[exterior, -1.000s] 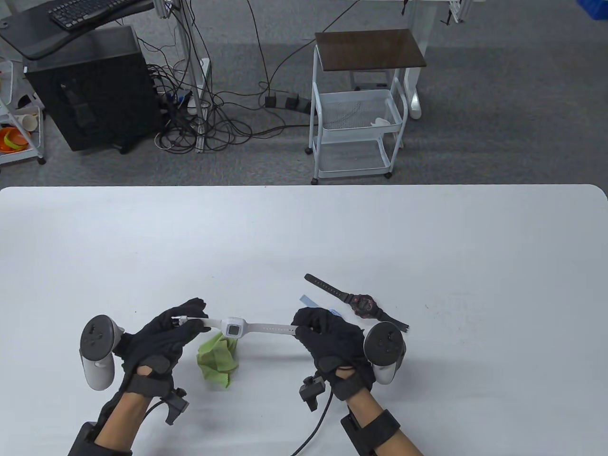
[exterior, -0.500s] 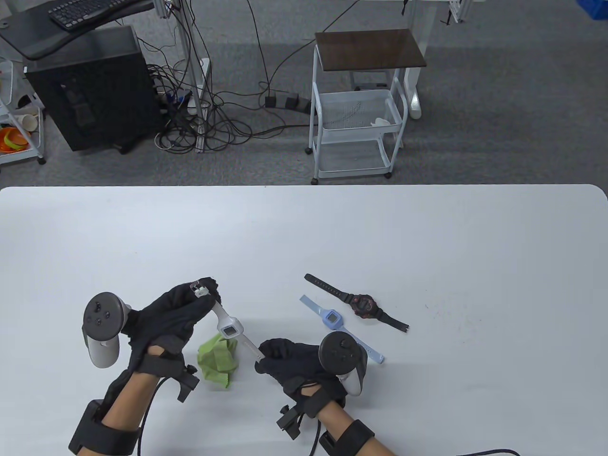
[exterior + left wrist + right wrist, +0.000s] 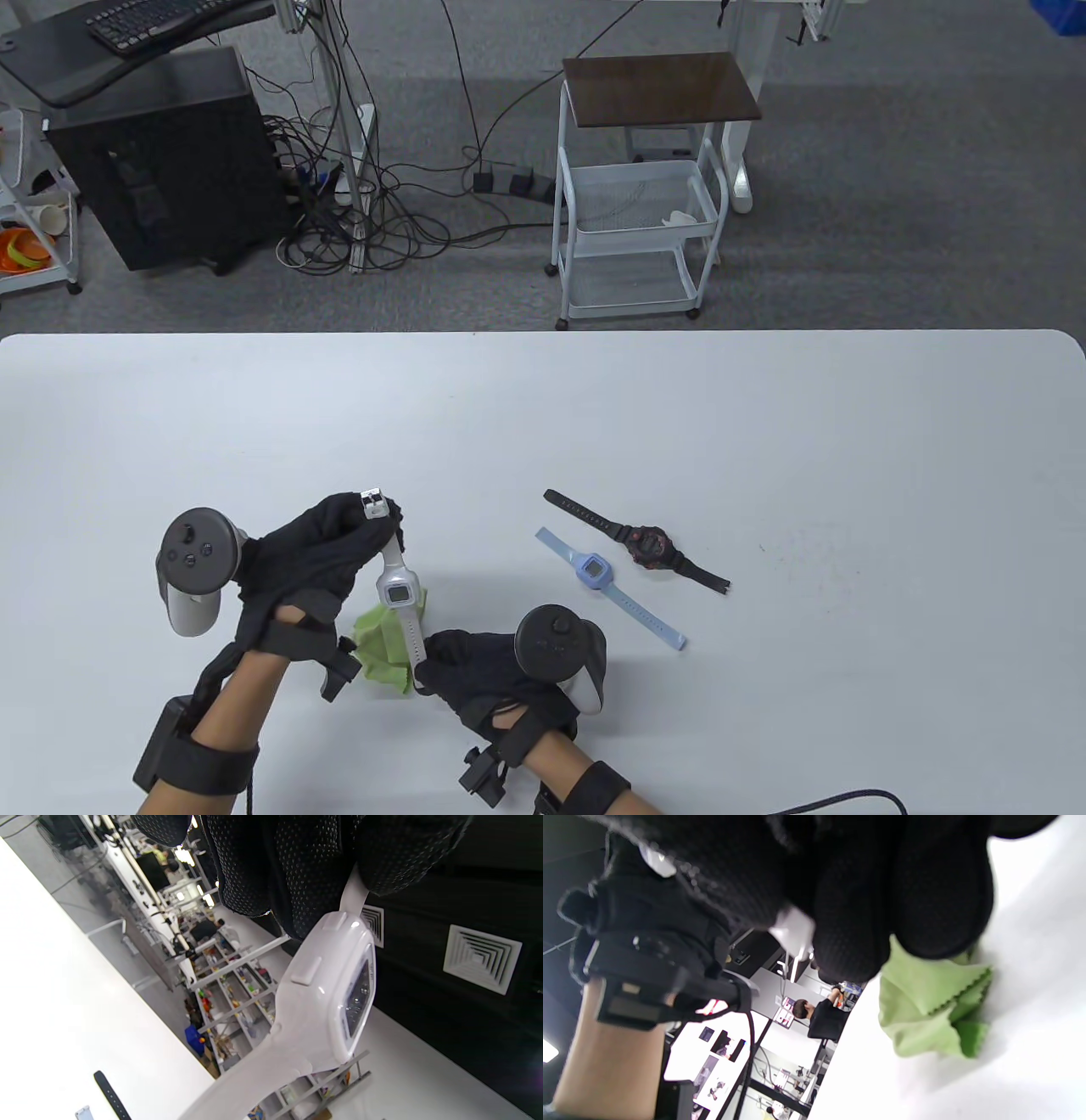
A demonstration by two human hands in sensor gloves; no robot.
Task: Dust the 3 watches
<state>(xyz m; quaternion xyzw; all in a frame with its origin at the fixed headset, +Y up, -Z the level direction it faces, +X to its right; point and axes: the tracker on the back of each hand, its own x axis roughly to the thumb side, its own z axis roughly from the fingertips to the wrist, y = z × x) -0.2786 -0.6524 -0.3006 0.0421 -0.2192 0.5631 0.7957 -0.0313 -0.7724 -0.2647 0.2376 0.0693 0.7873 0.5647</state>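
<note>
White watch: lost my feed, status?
Left hand pinches the white watch at its buckle end, right hand its other strap end. Held above green cloth. Blue watch, black watch on table; nothing in the way.

White table point(image 3: 764, 407) bears green cloth point(image 3: 382, 649), blue watch point(image 3: 594, 569), black watch point(image 3: 649, 546).

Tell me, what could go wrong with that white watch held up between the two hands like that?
The white watch hangs in the air, pinched only at its strap ends by the left hand and right hand; if either pinch slips, it may drop. The green cloth lies on the table beneath it, held by neither hand, so reaching for it means letting one strap end go.
</note>
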